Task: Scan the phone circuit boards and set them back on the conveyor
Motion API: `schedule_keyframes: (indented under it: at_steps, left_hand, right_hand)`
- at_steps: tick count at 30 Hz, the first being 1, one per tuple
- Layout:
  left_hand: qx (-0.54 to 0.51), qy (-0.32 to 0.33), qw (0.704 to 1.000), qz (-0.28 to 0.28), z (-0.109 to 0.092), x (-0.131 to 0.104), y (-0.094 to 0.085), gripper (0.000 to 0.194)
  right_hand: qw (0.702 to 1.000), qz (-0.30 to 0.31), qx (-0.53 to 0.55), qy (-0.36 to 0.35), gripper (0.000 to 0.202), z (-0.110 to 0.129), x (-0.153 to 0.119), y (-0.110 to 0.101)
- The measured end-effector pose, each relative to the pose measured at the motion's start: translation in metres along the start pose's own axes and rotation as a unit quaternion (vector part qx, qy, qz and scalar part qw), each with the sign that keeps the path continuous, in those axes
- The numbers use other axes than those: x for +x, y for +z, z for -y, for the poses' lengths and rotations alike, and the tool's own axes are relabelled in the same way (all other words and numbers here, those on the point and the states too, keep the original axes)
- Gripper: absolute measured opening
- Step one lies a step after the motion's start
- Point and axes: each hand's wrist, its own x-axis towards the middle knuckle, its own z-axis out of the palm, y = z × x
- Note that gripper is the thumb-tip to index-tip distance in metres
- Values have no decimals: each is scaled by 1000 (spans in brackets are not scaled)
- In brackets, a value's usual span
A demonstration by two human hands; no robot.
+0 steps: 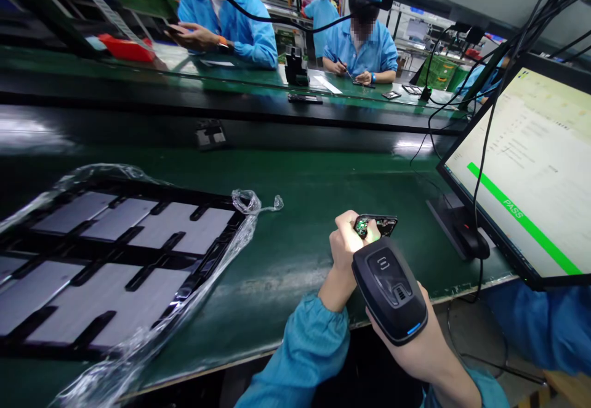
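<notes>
My left hand (344,243) is closed on a small dark phone board assembly (388,224) with green circuitry, held just above the green bench. My right hand (415,349) grips a black barcode scanner (388,288), its handle hidden beneath the head. A blue light glows on the scanner's near end, and its front points toward the assembly. Bright light falls on the left thumb and the green circuitry. Left of my hands lies a black tray (104,249) holding several flat grey panels, wrapped around by clear plastic film (231,251).
A tilted monitor (521,180) showing a green PASS bar stands at the right, with a black mouse (471,240) beside its base. Cables hang across it. Beyond a dark conveyor (258,128) carrying a device (211,134), co-workers in blue sit at the opposite bench.
</notes>
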Motion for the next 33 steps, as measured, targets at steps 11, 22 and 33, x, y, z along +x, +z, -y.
schedule_keyframes:
  at_steps: [11,22,33]
  left_hand:
    - [9,-26,1000,16,6,22,-3,36]
    - [192,-43,944,264,47,30,-6,78]
    - [287,111,936,170,52,57,-16,30]
  right_hand:
    - [992,-80,52,88,37,-28,3,-6]
    - [946,77,245,196,38,-90,65,-37]
    - [903,211,314,206,41,-90,145,-19]
